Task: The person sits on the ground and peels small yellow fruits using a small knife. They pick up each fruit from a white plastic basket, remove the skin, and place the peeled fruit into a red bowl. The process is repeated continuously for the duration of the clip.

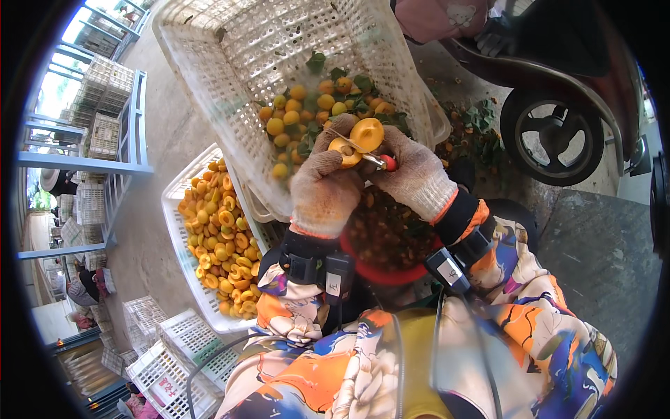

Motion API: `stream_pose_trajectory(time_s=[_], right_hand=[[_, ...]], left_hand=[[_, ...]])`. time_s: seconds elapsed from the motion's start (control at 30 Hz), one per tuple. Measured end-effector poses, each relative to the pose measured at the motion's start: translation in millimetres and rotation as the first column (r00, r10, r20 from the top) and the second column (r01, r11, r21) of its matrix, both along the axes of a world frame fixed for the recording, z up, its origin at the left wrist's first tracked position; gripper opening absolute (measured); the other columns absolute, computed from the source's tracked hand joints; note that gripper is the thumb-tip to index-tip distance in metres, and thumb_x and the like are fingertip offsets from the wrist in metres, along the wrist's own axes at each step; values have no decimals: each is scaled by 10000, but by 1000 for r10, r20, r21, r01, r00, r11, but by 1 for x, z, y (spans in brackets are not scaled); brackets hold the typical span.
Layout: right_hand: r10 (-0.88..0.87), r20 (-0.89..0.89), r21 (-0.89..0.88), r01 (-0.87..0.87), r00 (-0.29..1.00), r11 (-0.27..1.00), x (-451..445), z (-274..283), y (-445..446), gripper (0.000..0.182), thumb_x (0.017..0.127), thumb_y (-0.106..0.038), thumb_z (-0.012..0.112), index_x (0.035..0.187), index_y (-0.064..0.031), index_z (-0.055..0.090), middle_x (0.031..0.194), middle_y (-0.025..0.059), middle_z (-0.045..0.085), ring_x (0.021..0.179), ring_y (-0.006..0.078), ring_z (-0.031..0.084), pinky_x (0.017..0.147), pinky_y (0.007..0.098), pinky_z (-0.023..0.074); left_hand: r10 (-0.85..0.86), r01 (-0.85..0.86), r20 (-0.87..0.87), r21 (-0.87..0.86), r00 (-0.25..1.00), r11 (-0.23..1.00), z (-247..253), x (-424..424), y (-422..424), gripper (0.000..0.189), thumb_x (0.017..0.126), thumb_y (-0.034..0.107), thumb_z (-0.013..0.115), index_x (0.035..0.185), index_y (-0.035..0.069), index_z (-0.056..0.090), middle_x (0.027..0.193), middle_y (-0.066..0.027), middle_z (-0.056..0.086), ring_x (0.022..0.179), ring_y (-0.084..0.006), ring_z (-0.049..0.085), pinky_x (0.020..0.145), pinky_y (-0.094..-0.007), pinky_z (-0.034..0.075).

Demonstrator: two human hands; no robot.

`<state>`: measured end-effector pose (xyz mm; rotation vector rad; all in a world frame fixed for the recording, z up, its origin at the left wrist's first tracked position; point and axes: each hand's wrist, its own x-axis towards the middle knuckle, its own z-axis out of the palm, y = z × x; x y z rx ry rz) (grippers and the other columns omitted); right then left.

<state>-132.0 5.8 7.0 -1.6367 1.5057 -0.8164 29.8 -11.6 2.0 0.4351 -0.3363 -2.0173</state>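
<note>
In front of me an apricot is split in two. My left hand (325, 183), in a stained knit glove, grips one apricot half (346, 153) between thumb and fingers. My right hand (411, 170), gloved too, holds a small red-handled knife (388, 163), its metal part lying against the fruit. The other apricot half (367, 134) sits cut face up by the right fingertips; whether that hand alone bears it is unclear. Just beyond the hands, whole apricots (291, 118) and green leaves lie in a large tilted plastic crate (272, 36).
A white crate (172, 201) of halved apricots (225, 251) stands left. Below my hands is a red basin (384, 275) with dark scraps. A scooter wheel (552, 137) and another person's gloved hand (494, 39) are at upper right. Crates (183, 351) lie lower left; fallen leaves (473, 125) litter the floor.
</note>
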Motion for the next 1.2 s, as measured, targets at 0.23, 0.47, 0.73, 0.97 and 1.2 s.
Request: stream_pose_trajectory(time_s=[0.23, 0.47, 0.73, 0.97, 1.2], right_hand=[[-75, 318, 134, 33, 945, 990, 4, 14, 1, 573, 762, -60, 676, 1310, -93, 515, 996, 74, 669, 833, 174, 654, 706, 285, 524], [-247, 496, 373, 53, 833, 926, -1, 27, 3, 521, 797, -63, 681, 1299, -120, 554, 809, -22, 589, 565, 49, 507, 486, 199, 388], [-295, 777, 331, 37, 556, 943, -3, 25, -6, 327, 899, -96, 606, 1216, -24, 570, 815, 31, 628, 509, 90, 519, 428, 219, 378], [34, 526, 192, -158, 850, 969, 116, 129, 5, 340, 932, -134, 555, 1253, -25, 586, 829, 63, 644, 525, 72, 487, 456, 197, 354], [-77, 703, 144, -35, 707, 989, 69, 97, 9, 329, 913, -96, 572, 1218, 29, 576, 908, 83, 651, 546, 117, 518, 472, 219, 398]], left_hand=[[88, -77, 156, -74, 984, 994, -4, 11, -1, 547, 779, 30, 519, 1324, -12, 522, 1306, -170, 559, 1229, -320, 526, 1056, -453, 415], [338, 143, 632, -585, 698, 799, 4, 9, 6, 564, 748, -23, 544, 1312, -34, 532, 1293, -142, 569, 1218, -238, 536, 1064, -306, 384], [376, -190, 598, -350, 708, 917, 4, 14, 10, 388, 816, 62, 594, 1204, 44, 582, 1106, -91, 634, 975, -236, 615, 818, -304, 492], [396, -366, 296, -153, 869, 918, -59, 10, -12, 189, 933, 194, 563, 1071, 76, 615, 917, -49, 623, 689, -187, 614, 576, -316, 466], [283, -277, 366, -70, 887, 958, -33, 10, -10, 219, 977, 257, 532, 1091, 88, 611, 880, -53, 629, 735, -185, 641, 594, -320, 486]])
